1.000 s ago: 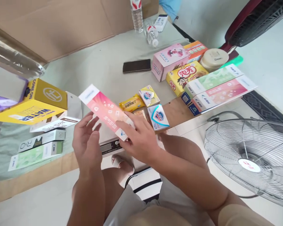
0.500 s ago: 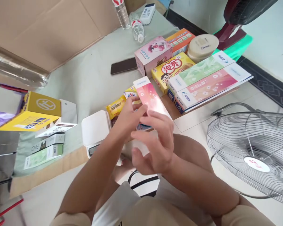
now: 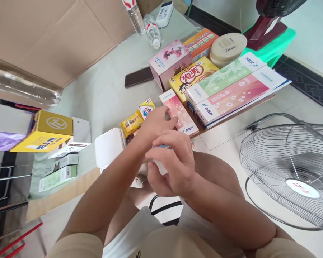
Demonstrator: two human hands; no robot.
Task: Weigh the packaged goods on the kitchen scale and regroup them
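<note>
A slim pink-and-white box (image 3: 181, 114) lies on the table beside the yellow carton. My left hand (image 3: 157, 123) reaches over its left edge, fingers apart, the fingertips at the box; whether they touch it I cannot tell. Close to my body, my right hand (image 3: 174, 163) hangs in the air with loosely curled, parted fingers and nothing in it. Left of my left hand are a yellow snack packet (image 3: 131, 123) and a yellow-and-white packet (image 3: 146, 108). A bit of blue packaging shows behind my right fingers, mostly hidden. A white scale (image 3: 109, 147) stands by my left forearm.
A yellow carton (image 3: 191, 76), stacked green and pink boxes (image 3: 231, 93), a pink box (image 3: 169, 61) and a Dove tub (image 3: 228, 46) stand on the right. A dark phone (image 3: 138, 77) lies behind. A wire-caged fan (image 3: 288, 172) stands at right, several boxes at left.
The pink-and-white box, tilted up at my hands before, now lies flat on the table. My left fingers have spread apart, and my right hand has come away from the box.
</note>
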